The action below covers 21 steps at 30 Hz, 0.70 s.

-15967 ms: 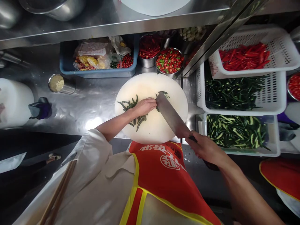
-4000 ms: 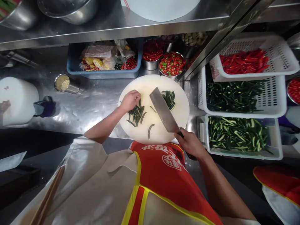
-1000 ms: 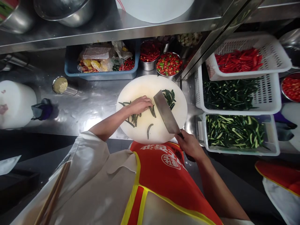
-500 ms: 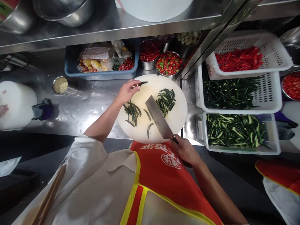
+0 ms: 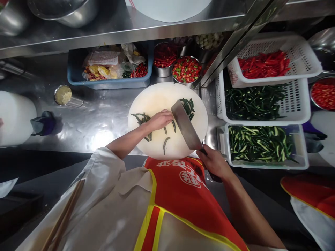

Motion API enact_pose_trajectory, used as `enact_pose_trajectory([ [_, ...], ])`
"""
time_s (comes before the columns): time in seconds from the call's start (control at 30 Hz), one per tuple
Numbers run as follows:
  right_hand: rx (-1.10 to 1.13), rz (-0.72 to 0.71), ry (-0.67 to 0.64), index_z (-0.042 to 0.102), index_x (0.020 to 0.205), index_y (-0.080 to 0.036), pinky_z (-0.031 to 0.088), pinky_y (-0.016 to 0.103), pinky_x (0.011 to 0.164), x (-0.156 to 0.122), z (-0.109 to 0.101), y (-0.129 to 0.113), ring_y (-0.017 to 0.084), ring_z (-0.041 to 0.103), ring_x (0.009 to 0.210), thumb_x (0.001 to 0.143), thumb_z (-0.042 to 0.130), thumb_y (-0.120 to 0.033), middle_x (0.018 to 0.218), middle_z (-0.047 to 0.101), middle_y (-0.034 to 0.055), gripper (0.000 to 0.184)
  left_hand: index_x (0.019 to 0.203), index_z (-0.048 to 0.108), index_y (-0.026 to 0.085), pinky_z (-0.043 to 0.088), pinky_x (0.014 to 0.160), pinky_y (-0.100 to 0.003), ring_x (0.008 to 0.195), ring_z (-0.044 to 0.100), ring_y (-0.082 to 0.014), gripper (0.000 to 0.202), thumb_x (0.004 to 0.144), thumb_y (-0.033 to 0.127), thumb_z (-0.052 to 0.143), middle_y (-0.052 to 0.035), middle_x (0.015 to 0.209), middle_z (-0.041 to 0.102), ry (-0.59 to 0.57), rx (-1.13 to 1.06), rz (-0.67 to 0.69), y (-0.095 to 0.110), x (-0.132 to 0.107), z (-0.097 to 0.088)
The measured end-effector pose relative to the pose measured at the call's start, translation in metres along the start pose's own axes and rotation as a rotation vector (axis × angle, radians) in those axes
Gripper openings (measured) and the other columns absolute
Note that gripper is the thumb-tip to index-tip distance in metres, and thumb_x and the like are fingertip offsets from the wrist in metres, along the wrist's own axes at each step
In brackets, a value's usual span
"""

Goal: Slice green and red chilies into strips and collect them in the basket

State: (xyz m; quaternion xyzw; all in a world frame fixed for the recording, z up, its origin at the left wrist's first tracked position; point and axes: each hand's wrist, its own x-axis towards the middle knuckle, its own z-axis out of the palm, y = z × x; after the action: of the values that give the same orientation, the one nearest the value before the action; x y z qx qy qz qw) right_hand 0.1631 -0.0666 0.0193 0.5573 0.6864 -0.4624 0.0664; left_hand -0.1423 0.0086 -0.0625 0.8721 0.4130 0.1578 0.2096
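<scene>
A round white cutting board [image 5: 157, 96] lies on the steel counter. My left hand [image 5: 160, 119] is curled, knuckles forward, pressing down green chili peppers [image 5: 142, 119] at the board's middle. My right hand [image 5: 216, 163] grips the handle of a cleaver [image 5: 186, 124] whose blade stands right beside my left knuckles. A small heap of cut green chilies [image 5: 188, 105] sits behind the blade at the board's right. One loose chili [image 5: 165, 144] lies near the front edge.
To the right stand white baskets of red chilies [image 5: 264, 64] and green chilies [image 5: 253, 103], and a tub of split green chilies [image 5: 261, 143]. Behind the board are bowls of chopped chilies [image 5: 186, 68] and a blue tray [image 5: 110, 82]. A small tin [image 5: 63, 95] stands left. Another person's red apron [image 5: 309, 195] shows at right.
Half a second ago my left hand was lifted at the board's far edge holding one chili; now it is back down on the chilies and the cleaver has come in against it.
</scene>
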Motion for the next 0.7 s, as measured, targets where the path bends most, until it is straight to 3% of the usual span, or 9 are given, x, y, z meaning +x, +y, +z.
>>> enact_pose_trajectory([
  [0.37,0.016,-0.014,-0.129,0.047,0.082,-0.024,0.034,0.027,0.053,0.000,-0.016,0.003,0.017,0.057,0.051,0.091,0.040,-0.045,0.057,0.059,-0.0005,0.024,0.098,0.066,0.018,0.046,0.094,-0.038,0.102,0.055,-0.0220,0.025,0.097,0.033,0.046,-0.0098,0.103,0.062,0.079,-0.040,-0.029,-0.002,-0.009,0.010],
  [0.57,0.108,0.089,-0.227,0.051,0.086,-0.024,0.035,0.025,0.047,-0.003,-0.028,0.002,0.015,0.055,0.044,0.091,0.041,-0.045,0.055,0.058,-0.0027,0.024,0.095,0.066,0.019,0.045,0.094,-0.038,0.098,0.057,-0.0202,0.026,0.098,0.029,0.042,-0.0084,0.100,0.064,0.067,-0.076,-0.034,-0.004,-0.008,0.009],
  [0.7,0.059,0.045,-0.205,0.047,0.080,-0.024,0.035,0.026,0.049,0.004,-0.029,0.001,0.015,0.056,0.047,0.091,0.041,-0.043,0.053,0.056,-0.0024,0.023,0.094,0.066,0.019,0.044,0.095,-0.037,0.098,0.057,-0.0193,0.026,0.099,0.027,0.041,-0.0080,0.101,0.064,0.065,-0.075,-0.020,-0.006,-0.007,0.010],
])
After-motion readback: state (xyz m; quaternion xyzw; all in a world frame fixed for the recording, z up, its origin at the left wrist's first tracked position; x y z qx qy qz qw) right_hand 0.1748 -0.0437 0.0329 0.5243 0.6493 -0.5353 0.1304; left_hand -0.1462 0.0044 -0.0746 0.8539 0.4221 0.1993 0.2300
